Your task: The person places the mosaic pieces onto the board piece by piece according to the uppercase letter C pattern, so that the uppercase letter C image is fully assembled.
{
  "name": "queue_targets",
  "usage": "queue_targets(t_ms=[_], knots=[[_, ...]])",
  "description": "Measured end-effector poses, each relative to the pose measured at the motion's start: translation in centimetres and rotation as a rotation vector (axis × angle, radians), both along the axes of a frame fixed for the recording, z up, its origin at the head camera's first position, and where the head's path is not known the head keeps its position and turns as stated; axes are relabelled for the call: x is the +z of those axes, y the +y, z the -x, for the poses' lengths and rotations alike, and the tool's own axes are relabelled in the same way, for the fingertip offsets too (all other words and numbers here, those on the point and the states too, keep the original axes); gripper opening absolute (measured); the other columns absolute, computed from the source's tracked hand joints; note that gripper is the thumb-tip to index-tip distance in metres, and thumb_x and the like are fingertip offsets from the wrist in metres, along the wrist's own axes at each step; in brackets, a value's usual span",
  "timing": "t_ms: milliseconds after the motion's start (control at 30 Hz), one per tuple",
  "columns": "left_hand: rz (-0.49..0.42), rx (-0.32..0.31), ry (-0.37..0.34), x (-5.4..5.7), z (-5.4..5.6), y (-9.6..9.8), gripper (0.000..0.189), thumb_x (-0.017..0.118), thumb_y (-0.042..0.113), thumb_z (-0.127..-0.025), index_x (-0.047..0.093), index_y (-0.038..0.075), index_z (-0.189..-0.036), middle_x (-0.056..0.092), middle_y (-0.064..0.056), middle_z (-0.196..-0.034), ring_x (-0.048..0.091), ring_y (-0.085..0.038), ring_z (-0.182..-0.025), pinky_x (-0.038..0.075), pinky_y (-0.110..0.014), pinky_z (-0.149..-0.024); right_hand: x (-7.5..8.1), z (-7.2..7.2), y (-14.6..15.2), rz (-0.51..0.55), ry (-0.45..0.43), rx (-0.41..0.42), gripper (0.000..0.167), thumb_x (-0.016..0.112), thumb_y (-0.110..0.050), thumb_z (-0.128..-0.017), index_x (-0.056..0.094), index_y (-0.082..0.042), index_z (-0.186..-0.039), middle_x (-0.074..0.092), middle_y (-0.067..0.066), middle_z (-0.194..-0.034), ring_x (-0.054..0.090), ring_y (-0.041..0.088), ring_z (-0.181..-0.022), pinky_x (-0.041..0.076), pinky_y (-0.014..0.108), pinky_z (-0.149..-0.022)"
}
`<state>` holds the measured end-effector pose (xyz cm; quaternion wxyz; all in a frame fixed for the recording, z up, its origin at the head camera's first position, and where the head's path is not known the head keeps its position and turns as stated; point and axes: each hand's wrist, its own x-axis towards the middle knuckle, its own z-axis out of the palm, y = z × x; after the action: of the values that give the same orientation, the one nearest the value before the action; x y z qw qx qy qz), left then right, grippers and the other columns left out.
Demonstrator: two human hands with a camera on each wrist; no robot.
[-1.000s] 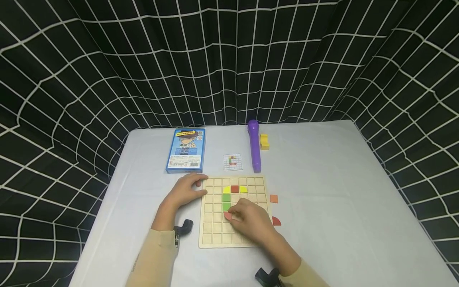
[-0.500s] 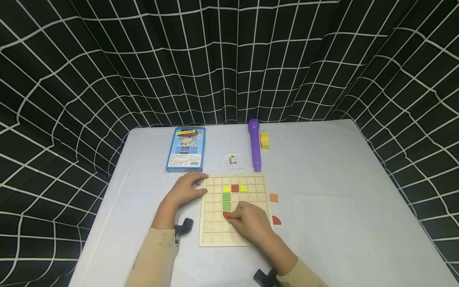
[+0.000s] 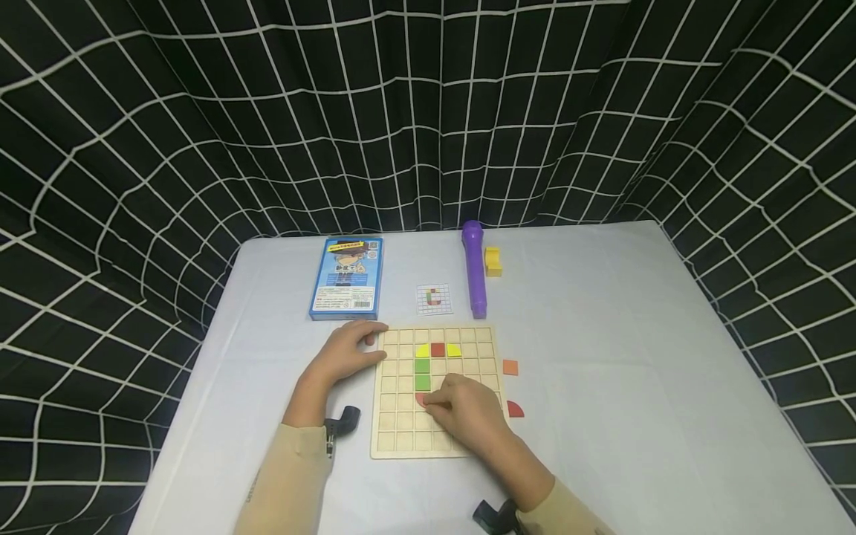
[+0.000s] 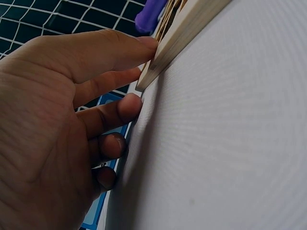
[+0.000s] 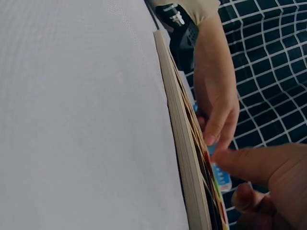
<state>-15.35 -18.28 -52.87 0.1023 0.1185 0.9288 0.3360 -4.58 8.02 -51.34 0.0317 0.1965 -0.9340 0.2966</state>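
A wooden grid board (image 3: 388,423) lies on the white table. My left hand (image 3: 344,357) is at its upper left edge, thumb and forefinger spread with the tips right at the rim; in the left wrist view the other fingers of this hand (image 4: 43,110) are bent loosely. With thumb and forefinger my right hand (image 3: 468,412) pinches a red quarter-circle tile (image 3: 420,400), close over the cell below two green square tiles (image 3: 423,374); the fingertips partly cover it. Above those sit a red square tile (image 3: 438,350) and two yellow quarter-circle tiles (image 3: 454,351).
Right of the board lie an orange square tile (image 3: 511,368) and another red quarter-circle tile (image 3: 515,409). Behind it are a blue box (image 3: 346,279), a small pattern card (image 3: 434,299), a purple toy microphone (image 3: 474,267) and a yellow block (image 3: 493,262).
The red quarter-circle tile has shifted slightly left in my right fingertips and its tilt has varied. My left hand has stayed at the board's edge.
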Motion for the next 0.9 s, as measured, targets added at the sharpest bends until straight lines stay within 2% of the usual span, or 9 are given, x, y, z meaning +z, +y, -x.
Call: queue_targets(t_ms=[233,433,633,900], knots=[[-0.009,-0.006,0.002,-0.1,0.0,0.0,0.053,0.081,0.033,-0.084,0.068,0.020,-0.134,0.058,0.003,-0.100,0.052,-0.023,-0.102,0.044,-0.046,-0.097,0.5,0.5,1.0,0.074,0.048,-0.024,0.010,0.086,-0.027,-0.084,0.084,-0.023,-0.092,0.053,-0.019,-0.073,0.043,0.000,-0.061,0.039,0.020,-0.052],[-0.001,-0.006,0.003,-0.2,0.2,0.0,0.054,0.082,0.033,-0.084,0.068,0.020,-0.135,0.060,0.003,-0.103,0.052,-0.023,-0.106,0.043,-0.047,-0.104,1.3,0.9,2.7,0.110,-0.015,-0.099,0.014,0.084,-0.021,-0.083,0.082,-0.021,-0.097,0.046,-0.017,-0.071,0.043,0.004,-0.063,0.039,0.024,-0.055],[-0.001,-0.012,0.008,-0.2,0.1,0.0,0.054,0.081,0.032,-0.085,0.068,0.019,-0.135,0.057,0.003,-0.098,0.051,-0.023,-0.103,0.043,-0.045,-0.098,1.6,1.5,4.7,0.105,-0.029,-0.147,0.021,0.085,-0.021,-0.083,0.080,-0.018,-0.103,0.051,-0.014,-0.075,0.047,0.007,-0.067,0.042,0.028,-0.059],[-0.006,-0.023,0.013,-0.2,0.1,-0.1,0.054,0.081,0.032,-0.085,0.067,0.019,-0.135,0.055,0.002,-0.096,0.050,-0.022,-0.101,0.042,-0.044,-0.094,1.9,2.2,8.2,0.079,-0.131,-0.228,0.032,0.084,-0.024,-0.085,0.078,-0.012,-0.114,0.055,-0.007,-0.081,0.048,0.013,-0.071,0.042,0.031,-0.061]])
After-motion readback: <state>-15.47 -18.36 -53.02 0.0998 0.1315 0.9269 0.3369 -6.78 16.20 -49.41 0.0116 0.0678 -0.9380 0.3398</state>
